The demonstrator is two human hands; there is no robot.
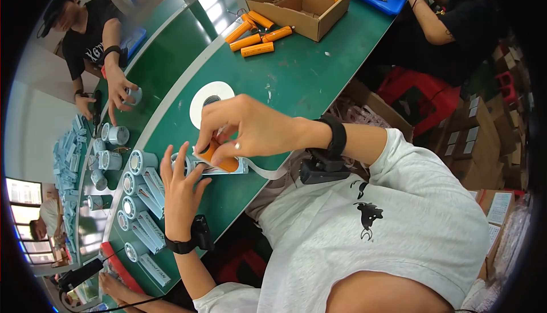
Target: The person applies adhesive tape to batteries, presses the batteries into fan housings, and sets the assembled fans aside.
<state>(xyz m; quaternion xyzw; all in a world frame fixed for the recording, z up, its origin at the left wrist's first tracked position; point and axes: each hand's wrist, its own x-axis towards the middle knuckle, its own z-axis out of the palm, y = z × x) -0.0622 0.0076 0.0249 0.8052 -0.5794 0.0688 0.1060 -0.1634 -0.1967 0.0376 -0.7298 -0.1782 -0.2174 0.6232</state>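
My right hand (245, 125) pinches an orange cylindrical battery cell (229, 165), partly hidden by the fingers, over the handle of a light-blue handheld fan (243, 166). The handle lies on the green table, its inside showing. Around the fan's round head is my left hand (183, 190), its fingers curved and apart, thumb toward the handle. A white strip of tape (265, 172) trails from beside the handle over the table edge. Just beyond my right hand rests a roll of white tape (199, 97), partly covered by that hand.
Several light-blue fans (149, 226) stand in a row at left. Loose orange cells (257, 49) lie by a cardboard box (325, 21) at the back. A blue tray (390, 4) holds small dark parts. Across the table, a co-worker's hand (121, 88) touches a fan head.
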